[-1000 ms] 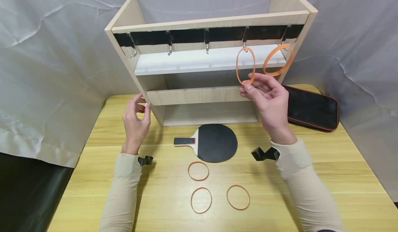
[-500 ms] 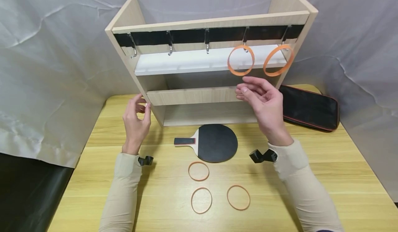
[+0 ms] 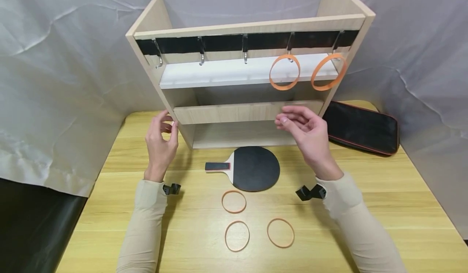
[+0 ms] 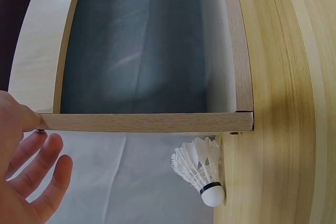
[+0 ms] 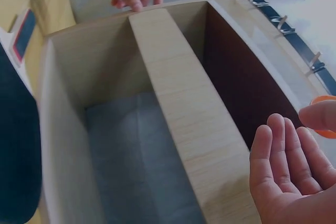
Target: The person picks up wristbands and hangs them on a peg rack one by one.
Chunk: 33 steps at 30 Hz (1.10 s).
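My left hand [image 3: 161,147] rests at the left side panel of a pale wooden shelf unit [image 3: 223,113]; its thumb touches the panel edge, with the other fingers loosely bent outside it. My right hand [image 3: 307,137], fingers relaxed and holding nothing, hovers before the shelf's lower board. Above it an orange ring [image 3: 284,89] hangs from a metal hook [image 3: 290,47], second from the right. Another orange ring [image 3: 321,88] hangs from the rightmost hook [image 3: 336,41]. One orange ring [image 3: 234,212] lies on the table near two more, a lower ring [image 3: 237,250] and a right-hand ring [image 3: 280,246].
A black-faced table tennis paddle [image 3: 256,168] lies before the shelf, handle leftward. At the right is a black case [image 3: 362,128] with red piping. Beside the shelf's outer left side, a white shuttlecock [image 4: 199,169] shows in the left wrist view. Bare hooks [image 3: 201,53] stand further left.
The right hand has let go of the ring, which now hangs from the second hook from the right, and has moved down away from it. The left hand has stayed put.
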Each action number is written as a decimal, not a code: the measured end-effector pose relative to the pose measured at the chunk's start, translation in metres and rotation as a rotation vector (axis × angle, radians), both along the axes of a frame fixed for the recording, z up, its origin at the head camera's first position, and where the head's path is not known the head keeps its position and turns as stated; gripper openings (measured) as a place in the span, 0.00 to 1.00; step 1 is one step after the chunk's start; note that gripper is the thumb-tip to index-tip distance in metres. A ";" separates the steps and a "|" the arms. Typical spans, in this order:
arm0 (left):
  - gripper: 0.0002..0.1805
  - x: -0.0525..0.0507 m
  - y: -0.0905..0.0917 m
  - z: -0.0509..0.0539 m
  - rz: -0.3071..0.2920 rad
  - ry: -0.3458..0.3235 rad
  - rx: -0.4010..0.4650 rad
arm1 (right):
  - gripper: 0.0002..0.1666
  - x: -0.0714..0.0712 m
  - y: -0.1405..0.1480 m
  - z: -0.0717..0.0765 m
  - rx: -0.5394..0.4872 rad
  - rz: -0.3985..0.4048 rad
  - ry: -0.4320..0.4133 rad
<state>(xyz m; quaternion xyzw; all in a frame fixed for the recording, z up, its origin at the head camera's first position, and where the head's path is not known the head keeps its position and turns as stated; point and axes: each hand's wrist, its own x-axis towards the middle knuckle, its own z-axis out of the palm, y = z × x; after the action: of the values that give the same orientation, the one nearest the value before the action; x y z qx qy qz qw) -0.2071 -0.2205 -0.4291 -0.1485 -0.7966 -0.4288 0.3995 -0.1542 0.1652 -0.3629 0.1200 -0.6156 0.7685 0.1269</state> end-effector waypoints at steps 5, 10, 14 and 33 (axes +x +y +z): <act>0.18 0.000 0.000 0.001 0.002 -0.001 0.014 | 0.20 0.004 0.003 -0.009 0.039 0.014 -0.030; 0.18 0.000 -0.001 0.001 0.007 0.000 0.010 | 0.14 0.009 0.005 -0.019 0.098 0.038 -0.057; 0.18 0.000 -0.001 0.001 0.009 0.001 0.008 | 0.12 0.012 0.006 -0.029 0.120 0.064 -0.074; 0.18 -0.001 -0.001 -0.004 0.007 -0.004 -0.004 | 0.17 0.040 0.012 -0.072 0.385 0.221 -0.128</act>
<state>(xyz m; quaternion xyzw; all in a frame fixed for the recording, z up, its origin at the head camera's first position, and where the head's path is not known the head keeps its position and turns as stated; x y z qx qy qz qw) -0.2084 -0.2216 -0.4330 -0.1458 -0.7988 -0.4261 0.3988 -0.1144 0.1770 -0.4352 0.1596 -0.7407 0.6522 -0.0227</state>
